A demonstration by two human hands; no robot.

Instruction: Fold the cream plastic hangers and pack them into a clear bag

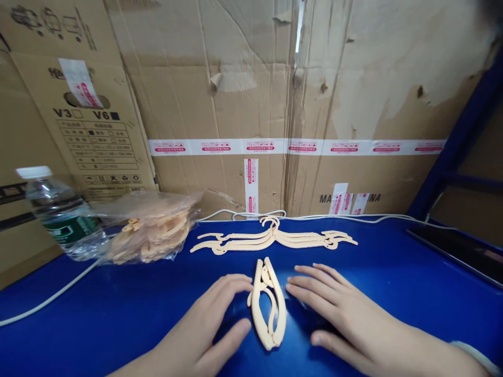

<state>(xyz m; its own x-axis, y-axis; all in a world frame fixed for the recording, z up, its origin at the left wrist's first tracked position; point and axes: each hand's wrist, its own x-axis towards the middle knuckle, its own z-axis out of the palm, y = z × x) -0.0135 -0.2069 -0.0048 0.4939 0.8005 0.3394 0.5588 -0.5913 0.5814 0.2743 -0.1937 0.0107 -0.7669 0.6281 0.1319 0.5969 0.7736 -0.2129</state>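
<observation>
A folded cream-coloured clothes hanger lies on the blue tabletop between my hands, its two arms swung together around the curved hook. My left hand is beside it on the left, fingers and thumb apart, the fingertips close to its edge; whether they touch it I cannot tell. To its right, my right hand rests with fingers spread, apart from the hanger and holding nothing. Just beyond, several unfolded hangers of the same kind lie stacked with arms stretched out sideways and hooks pointing away from me.
At the left stand a water bottle with a white cap and a clear plastic bag of folded hangers. White cables run over the table. Cardboard walls the back. A dark flat device lies at the right edge.
</observation>
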